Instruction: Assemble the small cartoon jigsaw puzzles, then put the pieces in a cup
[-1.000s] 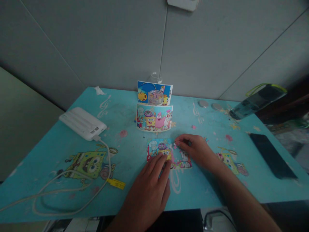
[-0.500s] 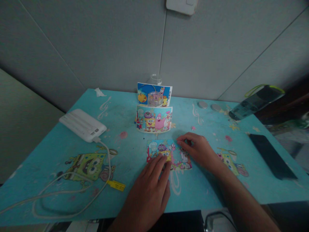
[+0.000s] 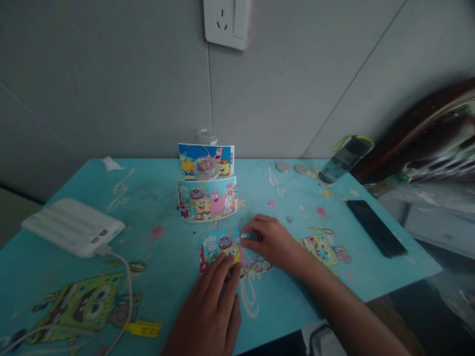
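Note:
A partly assembled cartoon jigsaw puzzle lies flat on the table in front of me. My left hand rests on its lower edge, fingers stretched out and lying on the yellow character. At the puzzle's upper right, my right hand has thumb and index finger pinched around a small puzzle piece with eyes printed on it. My right hand hides part of the puzzle's right side. Behind the puzzle stands a printed picture card with the same scene. A loose puzzle piece lies right of my right hand.
A second card and a clear glass jar stand behind. Left are a white power bank and its cable. Right are two round lids, a dark bottle and a black phone. A wall socket hangs above.
The view has turned right and tilted up. My right hand has moved left over the puzzle, towards my left hand. My left hand stays on the puzzle. A loose piece now shows beyond the right hand.

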A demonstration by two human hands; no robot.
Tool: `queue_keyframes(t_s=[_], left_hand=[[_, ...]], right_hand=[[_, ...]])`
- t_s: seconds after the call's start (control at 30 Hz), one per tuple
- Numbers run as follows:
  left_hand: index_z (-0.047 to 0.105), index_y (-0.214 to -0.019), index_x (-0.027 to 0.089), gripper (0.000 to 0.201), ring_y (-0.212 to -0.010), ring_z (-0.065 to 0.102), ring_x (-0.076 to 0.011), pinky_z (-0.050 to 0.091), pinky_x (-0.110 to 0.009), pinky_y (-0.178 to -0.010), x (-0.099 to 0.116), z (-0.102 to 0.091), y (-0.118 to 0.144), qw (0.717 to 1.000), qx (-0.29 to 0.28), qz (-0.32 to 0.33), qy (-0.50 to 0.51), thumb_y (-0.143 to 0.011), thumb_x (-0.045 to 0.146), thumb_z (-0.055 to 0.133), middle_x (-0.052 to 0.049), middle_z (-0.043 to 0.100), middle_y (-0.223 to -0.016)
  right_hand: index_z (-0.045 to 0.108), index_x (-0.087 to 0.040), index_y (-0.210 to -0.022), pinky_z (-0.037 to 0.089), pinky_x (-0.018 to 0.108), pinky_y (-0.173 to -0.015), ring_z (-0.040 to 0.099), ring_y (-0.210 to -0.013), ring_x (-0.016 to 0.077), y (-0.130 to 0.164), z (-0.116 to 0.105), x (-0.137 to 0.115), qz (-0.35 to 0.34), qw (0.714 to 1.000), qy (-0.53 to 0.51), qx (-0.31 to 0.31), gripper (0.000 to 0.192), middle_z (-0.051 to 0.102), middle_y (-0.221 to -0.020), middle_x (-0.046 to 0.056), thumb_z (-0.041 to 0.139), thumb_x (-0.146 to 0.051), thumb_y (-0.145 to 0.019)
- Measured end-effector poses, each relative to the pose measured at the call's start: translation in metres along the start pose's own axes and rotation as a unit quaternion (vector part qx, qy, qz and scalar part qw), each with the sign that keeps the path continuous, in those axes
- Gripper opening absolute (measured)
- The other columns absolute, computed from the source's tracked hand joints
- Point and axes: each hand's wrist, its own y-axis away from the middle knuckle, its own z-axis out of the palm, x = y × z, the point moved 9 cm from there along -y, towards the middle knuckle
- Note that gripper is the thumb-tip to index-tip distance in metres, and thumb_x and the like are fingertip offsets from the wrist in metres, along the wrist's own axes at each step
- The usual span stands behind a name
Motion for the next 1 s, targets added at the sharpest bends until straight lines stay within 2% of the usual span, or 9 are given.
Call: queue_keyframes(t_s=[0.13, 0.2, 0.37, 0.43, 0.57, 0.73, 0.9, 1.0], left_hand=[[0.05, -0.143, 0.015, 0.052, -0.138, 0.046, -0.0297, 0.051, -0.044, -0.106, 0.001, -0.004, -0.003, 0.999, 0.027, 0.021, -0.015, -0.091, 0.021, 0.051, -0.013, 0.047, -0.151], [0.05, -0.142, 0.013, 0.052, -0.137, 0.048, -0.0298, 0.053, -0.044, -0.104, 0.002, -0.005, -0.003, 0.999, 0.033, 0.031, -0.026, -0.091, 0.022, 0.05, -0.015, 0.049, -0.15], [0.051, -0.141, 0.011, 0.052, -0.138, 0.047, -0.0301, 0.055, -0.044, -0.102, 0.005, -0.005, -0.004, 0.998, 0.026, 0.04, -0.039, -0.09, 0.019, 0.051, -0.016, 0.048, -0.15], [0.05, -0.142, 0.01, 0.053, -0.138, 0.047, -0.0303, 0.054, -0.045, -0.103, 0.006, -0.005, -0.004, 0.998, 0.02, 0.037, -0.043, -0.089, 0.019, 0.051, -0.016, 0.047, -0.151], [0.05, -0.142, 0.011, 0.053, -0.138, 0.047, -0.0297, 0.055, -0.045, -0.103, 0.007, -0.009, -0.005, 0.998, 0.015, 0.027, -0.047, -0.09, 0.018, 0.051, -0.016, 0.048, -0.151], [0.05, -0.142, 0.012, 0.052, -0.138, 0.047, -0.0297, 0.054, -0.045, -0.104, 0.006, -0.01, -0.004, 1.0, 0.001, 0.007, -0.029, -0.091, 0.018, 0.051, -0.016, 0.048, -0.151], [0.044, -0.147, 0.013, 0.056, -0.141, 0.044, -0.0305, 0.052, -0.047, -0.107, 0.004, -0.005, -0.002, 1.0, -0.012, -0.001, -0.017, -0.092, 0.018, 0.052, -0.014, 0.042, -0.155], [0.044, -0.148, 0.015, 0.057, -0.142, 0.042, -0.0311, 0.05, -0.049, -0.109, 0.003, -0.002, -0.001, 1.0, -0.02, -0.007, -0.009, -0.092, 0.018, 0.051, -0.013, 0.041, -0.156]], right_hand=[[0.072, -0.02, -0.093, 0.046, 0.025, -0.072, 0.062, -0.076, 0.0129, 0.0, -0.003, -0.004, 0.0, 0.999, -0.041, 0.006, 0.005, 0.07, -0.086, 0.0, 0.072, -0.023, -0.089], [0.072, -0.021, -0.093, 0.046, 0.025, -0.072, 0.062, -0.074, 0.0126, -0.001, -0.011, 0.001, 0.011, 0.998, -0.066, 0.02, 0.006, 0.072, -0.085, 0.0, 0.067, -0.023, -0.092], [0.075, -0.02, -0.096, 0.047, 0.028, -0.071, 0.061, -0.072, 0.0148, 0.007, -0.066, 0.05, 0.103, 0.979, -0.051, 0.169, 0.015, 0.074, -0.086, 0.002, 0.063, -0.029, -0.092], [0.077, -0.02, -0.093, 0.046, 0.03, -0.069, 0.062, -0.07, 0.0164, 0.01, -0.078, 0.07, 0.138, 0.971, -0.035, 0.193, 0.018, 0.075, -0.083, 0.003, 0.064, -0.032, -0.091], [0.078, -0.02, -0.096, 0.048, 0.032, -0.07, 0.067, -0.073, 0.0196, 0.007, -0.071, 0.085, 0.153, 0.976, -0.039, 0.148, 0.021, 0.077, -0.084, 0.004, 0.063, -0.033, -0.09], [0.079, -0.021, -0.099, 0.052, 0.034, -0.077, 0.071, -0.081, 0.0218, 0.004, -0.059, 0.081, 0.146, 0.981, -0.047, 0.12, 0.021, 0.079, -0.094, 0.005, 0.063, -0.03, -0.088], [0.079, -0.021, -0.097, 0.052, 0.033, -0.074, 0.072, -0.077, 0.0219, 0.003, -0.053, 0.082, 0.129, 0.987, -0.024, 0.089, 0.021, 0.079, -0.089, 0.004, 0.062, -0.031, -0.089], [0.079, -0.021, -0.097, 0.052, 0.034, -0.076, 0.071, -0.078, 0.0218, 0.003, -0.056, 0.08, 0.112, 0.99, -0.005, 0.088, 0.021, 0.079, -0.093, 0.005, 0.062, -0.03, -0.089]])
